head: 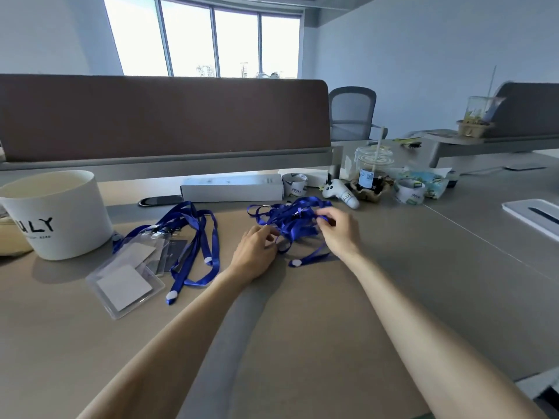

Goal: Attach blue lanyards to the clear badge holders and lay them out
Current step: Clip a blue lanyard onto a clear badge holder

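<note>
Right at the fingertips of both hands lies a messy pile of blue lanyards (290, 220) on the table (302, 328). The right hand (338, 234) has its fingers (325, 218) bent, pinching one strap on the pile's right side. The left hand (257, 251) has its fingers bent close together on a strap at the near left edge. The straps are tangled. Both arms reach forward, palms down. Well left of the left fingers lie clear badge holders (124, 276), with blue straps on them, near a white cup (57, 213).
</note>
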`<state>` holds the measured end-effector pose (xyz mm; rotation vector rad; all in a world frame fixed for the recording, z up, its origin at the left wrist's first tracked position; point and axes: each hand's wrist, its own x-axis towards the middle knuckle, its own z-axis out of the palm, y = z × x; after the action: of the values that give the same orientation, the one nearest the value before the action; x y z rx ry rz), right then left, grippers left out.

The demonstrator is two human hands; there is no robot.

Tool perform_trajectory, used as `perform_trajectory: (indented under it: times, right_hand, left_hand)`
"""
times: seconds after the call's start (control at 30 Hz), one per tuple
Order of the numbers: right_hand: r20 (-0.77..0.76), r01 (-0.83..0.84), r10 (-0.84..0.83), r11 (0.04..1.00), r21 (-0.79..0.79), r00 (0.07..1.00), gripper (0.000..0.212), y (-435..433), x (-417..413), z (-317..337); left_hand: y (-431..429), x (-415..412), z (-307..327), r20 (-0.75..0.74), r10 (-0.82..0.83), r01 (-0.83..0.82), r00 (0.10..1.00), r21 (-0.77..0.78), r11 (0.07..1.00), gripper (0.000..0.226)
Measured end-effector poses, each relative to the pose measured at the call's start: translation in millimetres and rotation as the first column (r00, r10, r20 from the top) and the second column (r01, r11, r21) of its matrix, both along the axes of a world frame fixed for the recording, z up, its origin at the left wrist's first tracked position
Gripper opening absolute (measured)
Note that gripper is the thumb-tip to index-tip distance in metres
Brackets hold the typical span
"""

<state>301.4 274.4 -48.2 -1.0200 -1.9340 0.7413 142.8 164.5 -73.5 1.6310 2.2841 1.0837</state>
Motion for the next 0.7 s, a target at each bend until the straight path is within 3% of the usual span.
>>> perform_trajectory:
  times: [0.1,0.2,0.27,0.4,0.5,0.53,0.6,0.7]
  right_hand:
    - [-0.052,-0.167,0.177,0.974,0.151,0.983,0.024,-12,-5,38]
    - [-0.143,-0.288,0.315,0.940,0.181,0.938,0.030,-32,-10,76]
    - [-0.226,-0.359,0.385,0.921,0.150,0.895,0.030,-42,-10,91]
    - [-0.363,-0.436,0.441,0.894,0.099,0.821,0.029,-50,0,104]
    - [-0.418,-0.384,0.371,0.922,0.056,0.830,0.031,-41,13,101]
    - [-0.425,-0.359,0.336,0.933,0.027,0.841,0.033,-35,17,96]
    - [-0.365,-0.296,0.262,0.954,-0.038,0.893,0.034,-26,24,84]
    - [-0.151,-0.272,0.248,0.948,-0.167,0.957,0.039,-24,23,61]
  left_hand:
    - [3,5,23,0.227,-0.054,0.022,0.972,0.141,0.990,0.035]
    - [6,14,54,0.387,-0.266,0.183,0.883,0.239,0.954,0.046]
    - [13,14,64,0.348,-0.244,0.184,0.905,0.196,0.963,0.043]
    - [26,9,64,0.154,-0.025,0.028,0.988,-0.020,0.999,0.023]
    - [22,4,65,0.240,0.036,-0.023,0.970,-0.055,0.998,0.022]
    - [18,2,70,0.347,0.029,-0.030,0.937,-0.004,1.000,0.021]
    - [10,-1,87,0.616,-0.034,-0.068,0.787,0.141,0.988,0.019]
    - [-4,1,115,0.774,-0.167,-0.041,0.610,0.242,0.970,0.023]
